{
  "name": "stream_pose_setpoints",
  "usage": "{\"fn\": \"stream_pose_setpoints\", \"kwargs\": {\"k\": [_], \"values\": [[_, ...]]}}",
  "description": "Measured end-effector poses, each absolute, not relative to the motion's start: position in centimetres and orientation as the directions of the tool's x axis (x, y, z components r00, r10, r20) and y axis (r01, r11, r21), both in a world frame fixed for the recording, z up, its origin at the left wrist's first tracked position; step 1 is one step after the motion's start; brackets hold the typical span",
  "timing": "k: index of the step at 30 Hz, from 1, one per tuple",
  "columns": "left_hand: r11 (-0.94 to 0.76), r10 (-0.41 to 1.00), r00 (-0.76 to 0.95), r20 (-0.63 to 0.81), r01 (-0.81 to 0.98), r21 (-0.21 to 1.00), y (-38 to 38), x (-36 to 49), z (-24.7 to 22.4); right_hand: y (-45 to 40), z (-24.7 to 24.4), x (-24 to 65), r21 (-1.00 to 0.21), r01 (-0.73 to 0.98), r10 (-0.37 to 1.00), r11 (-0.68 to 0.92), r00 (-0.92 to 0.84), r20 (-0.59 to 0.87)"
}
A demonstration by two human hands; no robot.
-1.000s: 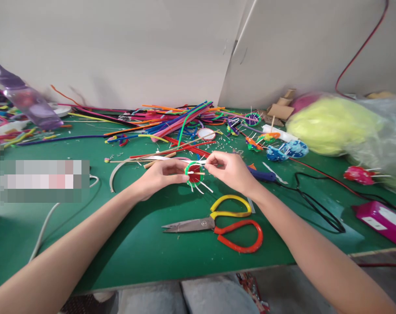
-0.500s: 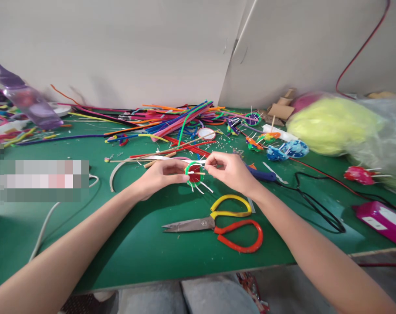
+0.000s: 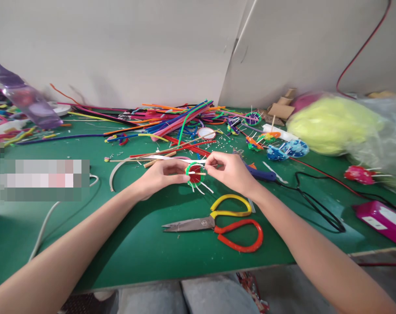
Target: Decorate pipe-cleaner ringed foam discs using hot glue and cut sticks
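Note:
My left hand (image 3: 167,175) pinches the left rim of a small round pipe-cleaner piece (image 3: 195,176), red inside with a fuzzy green edge. A short wooden stick (image 3: 200,174) stands out from its middle, and thin white strips (image 3: 207,188) poke from its lower edge. Just right of the piece, my right hand (image 3: 224,168) has thumb and fingertips pressed together; what they hold, if anything, is too small to make out. Below the hands lie scissors (image 3: 202,223) with one yellow and one red handle, blades pointing left.
Loose coloured pipe cleaners (image 3: 184,120) are heaped along the back. A blue glue gun (image 3: 263,174) with a black cord lies right of my hand. Blue craft pieces (image 3: 287,150), a yellow bag (image 3: 335,124) and a magenta box (image 3: 382,222) sit at right; a purple bottle (image 3: 29,102) at left.
Almost nothing differs. Both hands and the red-and-green piece keep their places, with at most a tiny shift of the right fingertips.

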State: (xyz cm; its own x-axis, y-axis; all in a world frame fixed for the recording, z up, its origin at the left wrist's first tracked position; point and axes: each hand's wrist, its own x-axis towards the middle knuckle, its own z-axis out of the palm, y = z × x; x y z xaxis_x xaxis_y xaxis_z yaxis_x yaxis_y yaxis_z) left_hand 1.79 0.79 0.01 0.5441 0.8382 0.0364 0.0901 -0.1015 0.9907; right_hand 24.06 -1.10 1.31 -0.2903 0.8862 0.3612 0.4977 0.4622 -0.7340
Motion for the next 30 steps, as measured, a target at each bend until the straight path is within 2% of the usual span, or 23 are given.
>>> {"fn": "stream_pose_setpoints", "kwargs": {"k": [30], "values": [[-0.101,0.837,0.547,0.014,0.129,0.986,0.72,2.00,0.36,-1.31,1.28,23.73,-0.726,0.524,0.895,0.445,-0.281,0.346]]}}
